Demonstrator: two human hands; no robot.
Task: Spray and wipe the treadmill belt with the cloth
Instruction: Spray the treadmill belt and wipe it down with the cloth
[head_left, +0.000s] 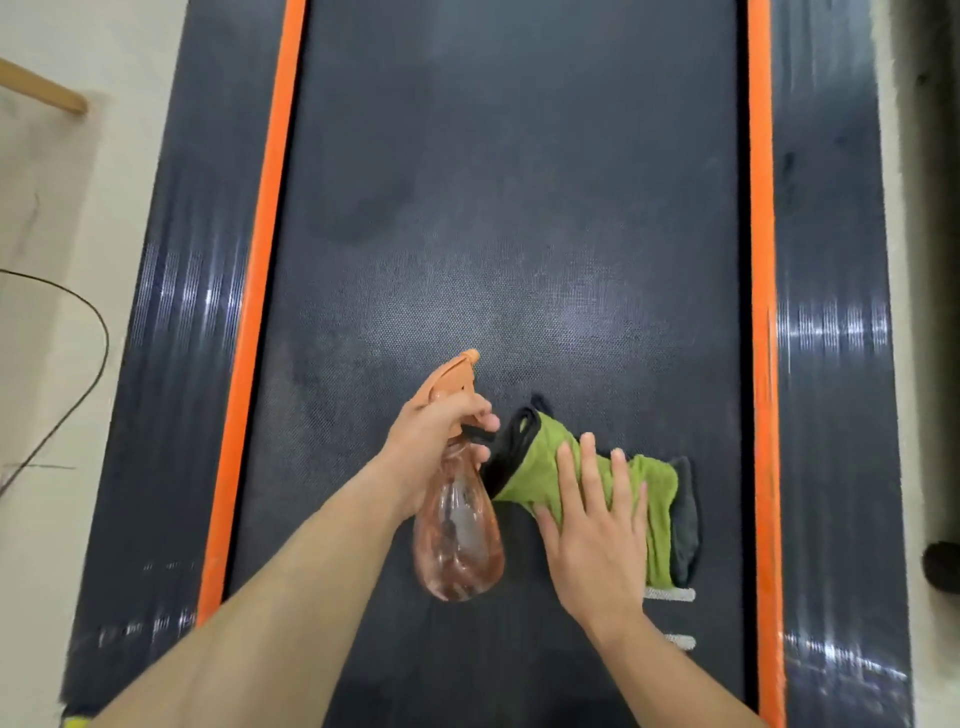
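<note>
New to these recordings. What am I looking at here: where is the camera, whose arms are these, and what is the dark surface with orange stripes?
The camera sits on a person's head, looking down at their own bare arms. The dark surface is a treadmill belt with orange strips along its sides. The left hand grips a clear spray bottle with an orange nozzle. The right hand presses flat on a green cloth lying on the belt.
</note>
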